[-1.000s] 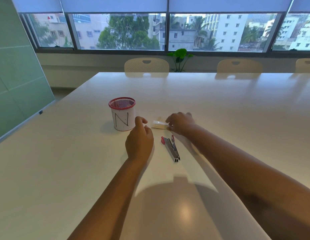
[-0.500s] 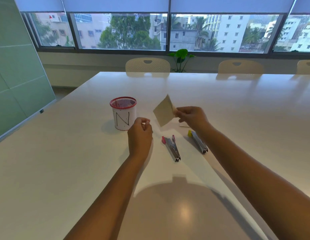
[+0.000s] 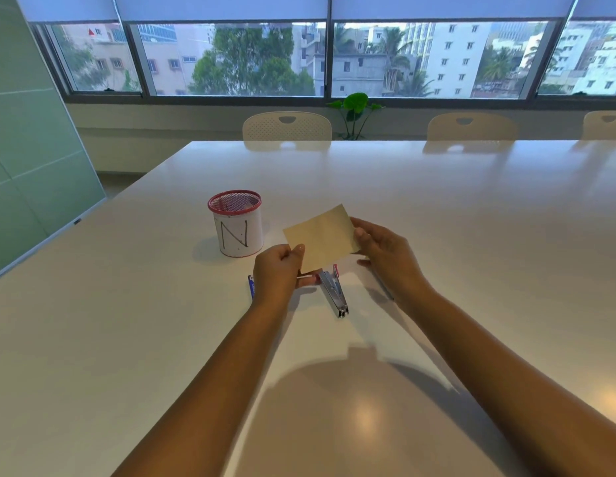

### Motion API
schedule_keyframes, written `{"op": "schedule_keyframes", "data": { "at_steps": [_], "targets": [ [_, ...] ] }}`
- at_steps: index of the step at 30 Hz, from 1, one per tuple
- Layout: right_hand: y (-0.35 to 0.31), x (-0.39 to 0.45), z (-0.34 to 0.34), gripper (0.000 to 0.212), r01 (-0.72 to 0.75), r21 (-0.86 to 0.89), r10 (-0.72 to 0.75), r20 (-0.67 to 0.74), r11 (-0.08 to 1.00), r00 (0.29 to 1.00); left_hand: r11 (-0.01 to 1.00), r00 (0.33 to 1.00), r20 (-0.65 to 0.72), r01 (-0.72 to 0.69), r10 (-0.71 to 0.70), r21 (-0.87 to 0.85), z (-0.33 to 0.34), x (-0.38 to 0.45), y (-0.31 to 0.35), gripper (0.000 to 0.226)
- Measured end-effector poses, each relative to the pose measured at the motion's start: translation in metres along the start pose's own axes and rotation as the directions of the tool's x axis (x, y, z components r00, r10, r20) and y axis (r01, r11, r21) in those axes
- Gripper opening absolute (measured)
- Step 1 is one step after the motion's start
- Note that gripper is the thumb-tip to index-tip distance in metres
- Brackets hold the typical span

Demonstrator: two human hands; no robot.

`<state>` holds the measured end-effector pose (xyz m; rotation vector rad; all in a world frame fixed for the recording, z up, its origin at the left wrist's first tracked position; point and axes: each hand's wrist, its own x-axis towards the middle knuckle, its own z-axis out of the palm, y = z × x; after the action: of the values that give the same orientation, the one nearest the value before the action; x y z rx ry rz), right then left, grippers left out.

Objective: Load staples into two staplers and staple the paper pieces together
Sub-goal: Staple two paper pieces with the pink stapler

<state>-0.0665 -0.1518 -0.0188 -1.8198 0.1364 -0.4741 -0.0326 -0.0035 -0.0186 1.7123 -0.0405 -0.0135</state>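
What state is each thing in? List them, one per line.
Paper: held up off the table, pinched by both hands.
Left hand: pinches the paper's lower left edge.
Right hand: grips the paper's right edge.
Stapler: lying flat on the table, untouched.
Cup: upright.
Blue item: on the table, mostly hidden behind the left hand.

Two bare forearms in view, no sleeves up to frame edge. Left hand [image 3: 278, 274] and right hand [image 3: 385, 251]: no rings, no watch, no bracelet seen. Nails short, plain, w/o polish as far as visible on the fingers [image 3: 362, 235]. No gloves.
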Motion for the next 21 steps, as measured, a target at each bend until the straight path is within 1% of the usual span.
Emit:
{"op": "schedule_keyframes", "data": {
  "at_steps": [2,4,6,8,10,12,13,15,18,21],
  "targets": [
    [0.003,-0.001,0.003,0.036,0.093,-0.088,-0.096,-0.034,0.992,0.995,0.999,1.0,-0.007,-0.027,0.028,0.028,0.002,-0.001,-0.001,0.021],
    [0.004,-0.005,0.006,0.039,0.157,-0.163,-0.165,-0.033,0.974,0.986,0.996,0.998,-0.014,-0.057,0.059,0.065,0.006,-0.003,-0.003,0.024],
    [0.005,-0.01,0.011,0.042,0.214,-0.263,-0.226,-0.015,0.941,0.974,0.996,0.999,-0.028,-0.044,0.046,0.071,0.008,-0.004,-0.002,0.029],
    [0.006,-0.016,0.016,0.044,0.289,-0.366,-0.311,-0.002,0.885,0.95,0.998,0.999,-0.031,-0.026,0.029,0.063,0.01,-0.005,-0.002,0.03],
    [0.008,-0.021,0.019,0.044,0.389,-0.426,-0.408,0.05,0.817,0.912,0.999,0.999,-0.03,-0.021,0.023,0.044,0.01,-0.006,-0.002,0.03],
    [0.009,-0.024,0.021,0.044,0.48,-0.463,-0.477,0.134,0.745,0.869,1.0,1.0,-0.016,-0.02,0.02,0.004,0.012,-0.008,-0.001,0.031],
    [0.009,-0.024,0.022,0.046,0.51,-0.475,-0.489,0.177,0.717,0.854,1.0,1.0,-0.009,-0.026,0.026,0.01,0.012,-0.009,0.0,0.032],
    [0.01,-0.025,0.022,0.048,0.52,-0.498,-0.469,0.235,0.694,0.851,0.999,0.999,0.008,-0.036,0.035,0.02,0.013,-0.011,0.003,0.034],
    [0.012,-0.023,0.021,0.053,0.499,-0.531,-0.429,0.261,0.685,0.865,0.997,0.998,0.059,-0.002,0.006,-0.072,0.013,-0.015,0.006,0.035],
    [0.013,-0.022,0.022,0.057,0.504,-0.583,-0.401,0.308,0.637,0.863,0.991,0.996,0.093,0.019,-0.007,-0.13,0.013,-0.016,0.007,0.035]
  ]
}}
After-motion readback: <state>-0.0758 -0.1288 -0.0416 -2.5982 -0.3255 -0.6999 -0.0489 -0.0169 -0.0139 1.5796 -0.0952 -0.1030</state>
